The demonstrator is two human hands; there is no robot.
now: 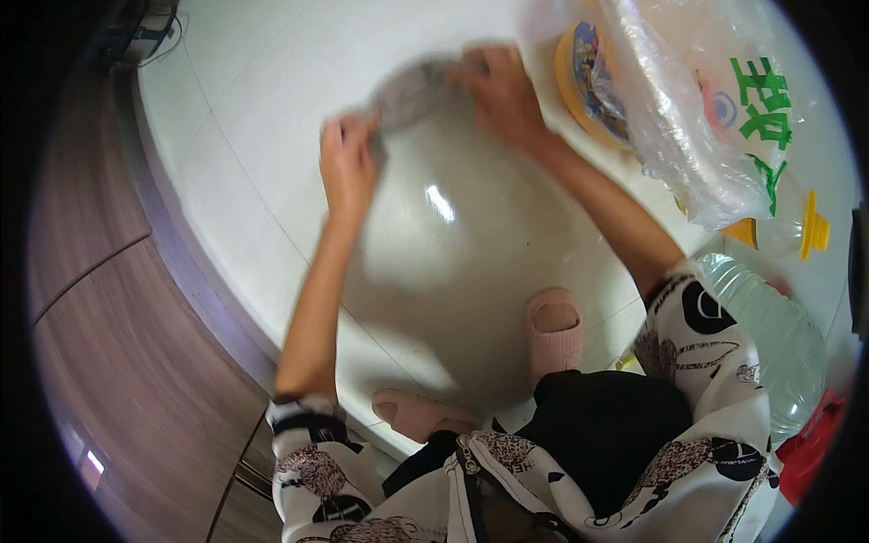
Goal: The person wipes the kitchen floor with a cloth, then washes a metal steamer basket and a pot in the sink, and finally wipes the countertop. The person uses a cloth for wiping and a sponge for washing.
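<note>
A thin greyish, see-through item, perhaps a plastic bag, stretches between my two hands above the pale tiled floor. Motion blur hides its exact shape. My left hand pinches its near left end, fingers curled. Farther out and to the right, my right hand grips the opposite end, with a darker greenish patch close to the fingertips. Both arms reach forward, and the item hangs clear of the floor as far as I can tell.
Wood-grain cabinet doors run along the left. At right stand a yellow-rimmed round container, a clear plastic bag with green writing, a yellow-capped clear bottle and a large water bottle. A red bag lies nearer. Pink slippers are below me.
</note>
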